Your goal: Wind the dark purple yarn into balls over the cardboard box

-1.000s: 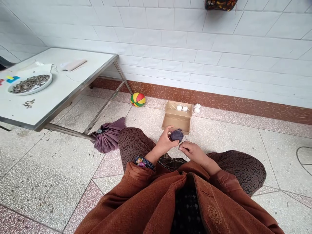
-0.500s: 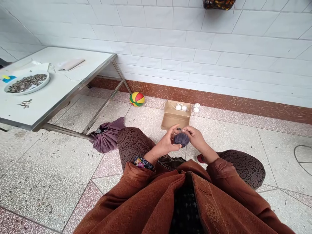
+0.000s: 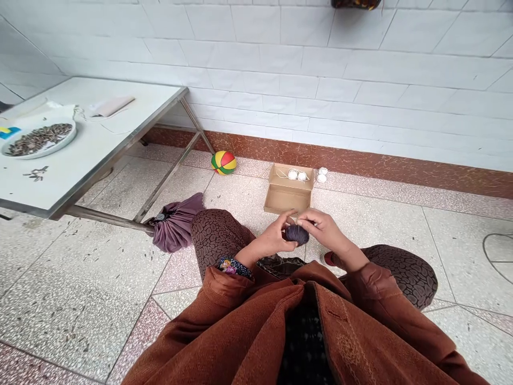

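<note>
A small ball of dark purple-grey yarn (image 3: pixel 297 235) is held between my knees. Around its left side curl the fingers and thumb of my left hand (image 3: pixel 276 234), gripping it. My right hand (image 3: pixel 320 227) is closed in a pinch at the ball's upper right, where a thin strand seems to run between the fingertips and the ball. Just beyond my hands an open cardboard box (image 3: pixel 286 199) lies on the floor. Two white balls of thread (image 3: pixel 297 175) rest on its raised lid, and more white balls (image 3: pixel 321 175) sit to the right of it.
On the left stands a white table (image 3: pixel 108 144) with metal legs, carrying a plate (image 3: pixel 68 140) of sunflower seeds. A colourful ball (image 3: pixel 223 162) and a purple cloth bag (image 3: pixel 176 222) are on the floor. A tiled wall (image 3: pixel 256 69) closes off the far side.
My right hand has shifted slightly to the left and lower over the yarn ball, which has turned a little. My left hand keeps its grip. The view has moved slightly.
</note>
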A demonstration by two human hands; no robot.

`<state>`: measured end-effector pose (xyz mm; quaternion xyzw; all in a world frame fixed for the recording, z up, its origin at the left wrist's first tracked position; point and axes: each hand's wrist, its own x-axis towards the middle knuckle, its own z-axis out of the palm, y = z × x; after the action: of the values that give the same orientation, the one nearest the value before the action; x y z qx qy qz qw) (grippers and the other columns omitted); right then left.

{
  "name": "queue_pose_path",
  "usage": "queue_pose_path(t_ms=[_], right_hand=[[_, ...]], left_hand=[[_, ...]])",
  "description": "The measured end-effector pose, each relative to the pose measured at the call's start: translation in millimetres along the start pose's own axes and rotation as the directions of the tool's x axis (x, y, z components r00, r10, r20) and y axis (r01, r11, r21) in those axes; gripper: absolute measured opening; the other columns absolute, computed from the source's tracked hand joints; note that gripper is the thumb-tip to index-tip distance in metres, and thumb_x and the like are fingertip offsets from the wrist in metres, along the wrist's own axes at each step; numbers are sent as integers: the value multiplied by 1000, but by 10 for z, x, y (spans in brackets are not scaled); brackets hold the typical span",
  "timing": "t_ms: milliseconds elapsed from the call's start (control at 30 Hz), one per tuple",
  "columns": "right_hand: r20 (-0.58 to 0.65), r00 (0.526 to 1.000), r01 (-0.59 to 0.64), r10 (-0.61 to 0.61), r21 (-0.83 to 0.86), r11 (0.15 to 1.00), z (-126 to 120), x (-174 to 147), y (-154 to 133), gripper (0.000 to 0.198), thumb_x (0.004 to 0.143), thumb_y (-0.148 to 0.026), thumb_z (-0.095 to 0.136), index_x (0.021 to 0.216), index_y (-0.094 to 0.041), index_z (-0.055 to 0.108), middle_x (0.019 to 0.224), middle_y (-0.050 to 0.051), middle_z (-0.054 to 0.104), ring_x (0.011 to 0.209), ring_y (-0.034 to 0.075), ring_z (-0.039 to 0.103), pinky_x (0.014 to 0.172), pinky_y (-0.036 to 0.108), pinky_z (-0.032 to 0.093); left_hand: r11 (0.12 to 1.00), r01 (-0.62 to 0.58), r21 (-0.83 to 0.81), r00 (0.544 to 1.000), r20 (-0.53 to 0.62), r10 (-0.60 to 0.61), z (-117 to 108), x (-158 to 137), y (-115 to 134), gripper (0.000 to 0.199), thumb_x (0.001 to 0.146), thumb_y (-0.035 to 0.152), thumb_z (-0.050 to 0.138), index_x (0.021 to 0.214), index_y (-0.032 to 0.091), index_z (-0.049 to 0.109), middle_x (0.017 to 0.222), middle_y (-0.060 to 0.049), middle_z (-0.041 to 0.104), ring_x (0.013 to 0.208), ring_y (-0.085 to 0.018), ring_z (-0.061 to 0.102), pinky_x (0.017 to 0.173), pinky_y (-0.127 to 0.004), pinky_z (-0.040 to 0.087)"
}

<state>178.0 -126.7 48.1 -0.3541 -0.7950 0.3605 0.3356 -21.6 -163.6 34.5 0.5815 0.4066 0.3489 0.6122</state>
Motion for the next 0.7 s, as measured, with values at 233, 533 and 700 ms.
queue_pose_path(t_ms=[233, 533, 700], right_hand=[[-97, 981, -175, 169, -61, 983, 351, -191, 385, 26, 99, -37, 52, 84, -21, 66, 77, 4, 67, 75, 19, 63, 71, 31, 49], [51, 999, -9, 10, -23, 1000, 118, -161, -26, 24, 101, -39, 53, 92, -23, 69, 85, 5, 69, 79, 19, 64, 75, 32, 50], [-62, 997, -39, 36, -38, 999, 47, 38, 203, 26, 99, -40, 54, 87, -22, 69, 82, 4, 68, 78, 19, 63, 74, 31, 49]], left_hand=[[947, -62, -315, 985, -170, 8, -3, 11, -21, 82, 67, 25, 77, 142, 24, 43, 111, -4, 56, 104, -18, 56, 94, -33, 44], [997, 69, -28, 967, -245, -74, -39, 45, -110, 93, 61, 20, 77, 145, 25, 39, 112, -4, 52, 91, -15, 55, 83, -31, 46], [983, 23, -184, 1000, 6, -22, 22, -32, -6, 94, 62, 18, 77, 148, 26, 41, 105, -3, 56, 95, -17, 57, 84, -32, 47]])
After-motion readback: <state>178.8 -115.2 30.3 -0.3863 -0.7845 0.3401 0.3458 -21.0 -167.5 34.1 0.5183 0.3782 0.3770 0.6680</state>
